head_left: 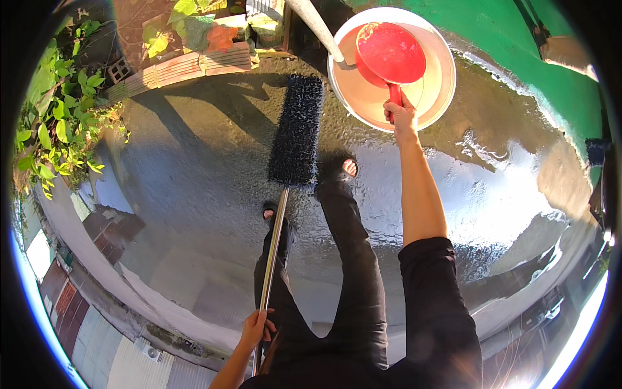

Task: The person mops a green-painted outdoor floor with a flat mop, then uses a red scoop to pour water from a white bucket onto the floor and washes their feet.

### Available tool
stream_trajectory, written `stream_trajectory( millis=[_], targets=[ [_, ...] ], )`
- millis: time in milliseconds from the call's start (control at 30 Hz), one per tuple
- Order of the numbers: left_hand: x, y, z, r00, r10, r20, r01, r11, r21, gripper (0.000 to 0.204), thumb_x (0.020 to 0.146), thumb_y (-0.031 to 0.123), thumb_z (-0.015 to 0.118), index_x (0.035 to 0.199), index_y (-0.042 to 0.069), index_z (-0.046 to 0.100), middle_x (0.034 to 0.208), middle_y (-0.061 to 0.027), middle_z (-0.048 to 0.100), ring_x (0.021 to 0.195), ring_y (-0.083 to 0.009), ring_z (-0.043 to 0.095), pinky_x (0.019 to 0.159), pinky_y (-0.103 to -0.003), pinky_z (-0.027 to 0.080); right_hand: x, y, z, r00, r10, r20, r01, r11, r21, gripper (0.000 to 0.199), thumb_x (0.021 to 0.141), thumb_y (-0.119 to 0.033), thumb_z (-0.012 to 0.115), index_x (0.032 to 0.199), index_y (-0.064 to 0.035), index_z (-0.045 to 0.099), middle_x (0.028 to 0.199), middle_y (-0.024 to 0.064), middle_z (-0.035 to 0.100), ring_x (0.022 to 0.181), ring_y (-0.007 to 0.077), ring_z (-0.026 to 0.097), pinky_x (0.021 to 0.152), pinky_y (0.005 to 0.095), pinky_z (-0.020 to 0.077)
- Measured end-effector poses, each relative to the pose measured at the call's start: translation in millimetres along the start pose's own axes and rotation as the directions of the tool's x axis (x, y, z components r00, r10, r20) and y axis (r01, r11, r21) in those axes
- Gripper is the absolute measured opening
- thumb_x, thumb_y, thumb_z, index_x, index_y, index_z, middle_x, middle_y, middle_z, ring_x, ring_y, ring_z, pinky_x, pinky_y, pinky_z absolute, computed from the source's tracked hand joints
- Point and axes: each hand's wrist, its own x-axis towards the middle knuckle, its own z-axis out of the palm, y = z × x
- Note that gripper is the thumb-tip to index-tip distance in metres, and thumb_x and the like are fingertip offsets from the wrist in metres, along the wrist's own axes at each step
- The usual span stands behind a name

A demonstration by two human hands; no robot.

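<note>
My left hand (pixel 258 327) is closed around the metal pole of a broom; its wide dark-bristled head (pixel 295 133) lies on the wet floor ahead of my feet. With my right arm stretched forward, my right hand (pixel 402 117) grips the short handle of a red dipper (pixel 391 53). The dipper's round bowl is over a large white bucket (pixel 448 84), within its rim. Whether the bowl touches the liquid inside, I cannot tell.
Wet concrete (pixel 188 214) surrounds my sandalled feet. Bricks (pixel 188 70) edge a planted bed at the far left, beside a leafy plant (pixel 61 120). A pale pole (pixel 314 26) slants down to the bucket's rim. At the far right is a green surface (pixel 518 71).
</note>
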Motion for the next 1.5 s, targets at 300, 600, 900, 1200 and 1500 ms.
stream_trajectory(
  millis=[300, 600, 900, 1200, 1500],
  targets=[
    [31, -7, -56, 0.943, 0.234, 0.236, -0.215, 0.971, -0.102, 0.039, 0.094, 0.028, 0.037, 0.121, 0.001, 0.042, 0.086, -0.0118, 0.061, 0.045, -0.0081, 0.049, 0.038, -0.021, 0.039, -151, -58, -13, 0.980, -0.179, 0.082, 0.184, 0.981, -0.064, 0.055, 0.069, -0.004, 0.061, 0.123, -0.0064, 0.049, 0.076, -0.0003, 0.054, 0.054, 0.0064, 0.048, 0.047, 0.0186, 0.0374],
    [46, -25, -70, 0.869, 0.388, 0.307, -0.351, 0.921, -0.172, 0.029, 0.092, 0.026, 0.043, 0.106, 0.000, 0.047, 0.081, -0.0066, 0.059, 0.041, -0.0069, 0.047, 0.037, -0.021, 0.041, -302, -56, -9, 0.987, -0.072, 0.142, 0.100, 0.975, -0.201, 0.055, 0.066, -0.003, 0.056, 0.121, -0.0040, 0.051, 0.073, 0.0008, 0.053, 0.054, 0.0071, 0.046, 0.047, 0.0204, 0.0365],
    [60, -53, -46, 0.866, 0.465, 0.184, -0.449, 0.885, -0.124, 0.024, 0.088, 0.027, 0.052, 0.089, 0.003, 0.052, 0.071, -0.0053, 0.059, 0.037, -0.0079, 0.046, 0.034, -0.022, 0.038, -302, 73, -30, 0.962, 0.143, 0.231, 0.017, 0.817, -0.576, 0.060, 0.063, -0.003, 0.058, 0.122, -0.0101, 0.051, 0.072, 0.0042, 0.059, 0.057, 0.0107, 0.055, 0.050, 0.0242, 0.0435],
    [85, -104, -3, 0.817, 0.562, 0.126, -0.537, 0.822, -0.189, 0.028, 0.090, 0.021, 0.049, 0.108, 0.000, 0.050, 0.066, -0.0027, 0.053, 0.037, -0.0067, 0.044, 0.033, -0.021, 0.034, -288, 98, -21, 0.948, 0.091, 0.304, 0.267, 0.289, -0.919, 0.061, 0.061, -0.013, 0.067, 0.120, -0.0234, 0.052, 0.100, 0.0116, 0.062, 0.094, 0.0280, 0.059, 0.079, 0.0379, 0.0460],
    [76, -185, -17, 0.853, 0.498, 0.158, -0.442, 0.849, -0.291, 0.029, 0.091, 0.022, 0.046, 0.112, 0.003, 0.050, 0.067, -0.0013, 0.050, 0.039, -0.0049, 0.044, 0.034, -0.018, 0.034, -349, 129, -11, 0.931, 0.096, 0.352, 0.321, 0.246, -0.915, 0.062, 0.062, -0.013, 0.067, 0.121, -0.0222, 0.051, 0.099, 0.0116, 0.062, 0.092, 0.0277, 0.060, 0.076, 0.0376, 0.0456]
  ],
)
